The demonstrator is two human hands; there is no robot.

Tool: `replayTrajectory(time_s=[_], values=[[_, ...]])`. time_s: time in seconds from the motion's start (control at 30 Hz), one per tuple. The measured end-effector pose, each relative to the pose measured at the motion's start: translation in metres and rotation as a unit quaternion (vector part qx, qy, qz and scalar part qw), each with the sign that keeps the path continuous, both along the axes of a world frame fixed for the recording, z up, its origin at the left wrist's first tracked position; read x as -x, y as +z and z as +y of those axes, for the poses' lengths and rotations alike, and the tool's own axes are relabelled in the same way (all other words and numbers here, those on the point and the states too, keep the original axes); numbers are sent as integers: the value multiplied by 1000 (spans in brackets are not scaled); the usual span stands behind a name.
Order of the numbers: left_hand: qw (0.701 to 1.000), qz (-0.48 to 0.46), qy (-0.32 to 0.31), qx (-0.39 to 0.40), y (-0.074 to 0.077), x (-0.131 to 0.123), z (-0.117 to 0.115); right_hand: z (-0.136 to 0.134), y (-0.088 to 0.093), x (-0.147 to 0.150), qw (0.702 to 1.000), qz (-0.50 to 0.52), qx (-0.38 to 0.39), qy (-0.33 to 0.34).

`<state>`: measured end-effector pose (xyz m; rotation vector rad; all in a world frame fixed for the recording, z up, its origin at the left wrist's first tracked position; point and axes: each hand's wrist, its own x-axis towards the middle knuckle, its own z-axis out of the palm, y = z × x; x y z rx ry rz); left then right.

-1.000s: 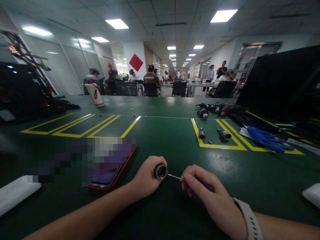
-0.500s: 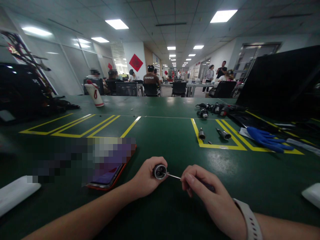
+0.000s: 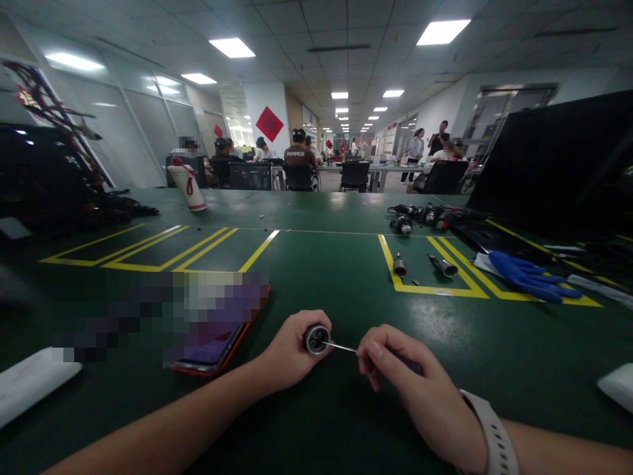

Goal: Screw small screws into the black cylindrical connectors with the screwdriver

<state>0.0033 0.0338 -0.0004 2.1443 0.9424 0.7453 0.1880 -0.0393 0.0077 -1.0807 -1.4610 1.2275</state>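
My left hand (image 3: 289, 356) is closed around a dark, round cable connector (image 3: 310, 340). The connector's metal-rimmed open end faces me and shows dark insert parts inside. My right hand (image 3: 413, 379) grips a screwdriver (image 3: 342, 347) by its dark handle, which is mostly hidden by the fingers. Its thin metal shaft points left, and the tip reaches into the connector's mouth. What exactly the tip touches inside is too small to tell. Both hands are above the green table, low in the middle of the head view.
Two metal connector shells (image 3: 399, 266) (image 3: 444, 266) and a small metal part (image 3: 415, 282) lie inside a yellow-taped area. Behind them are cabled connectors (image 3: 404, 225). A blue glove (image 3: 527, 276) is at right, a phone (image 3: 212, 353) at left, a cup (image 3: 188, 188) farther back.
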Motion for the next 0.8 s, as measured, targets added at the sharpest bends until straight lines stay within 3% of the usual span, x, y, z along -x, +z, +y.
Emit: replayTrajectory(time_s=[0.57, 0.7, 0.8], values=[[1000, 2, 4, -17, -2, -2, 1, -5, 7, 2, 995, -89, -49, -11], [1000, -8, -4, 1, -2, -2, 1, -7, 7, 3, 991, -93, -95, -1], [999, -21, -8, 23, -1, -2, 0, -7, 5, 3, 993, -88, -83, -2]])
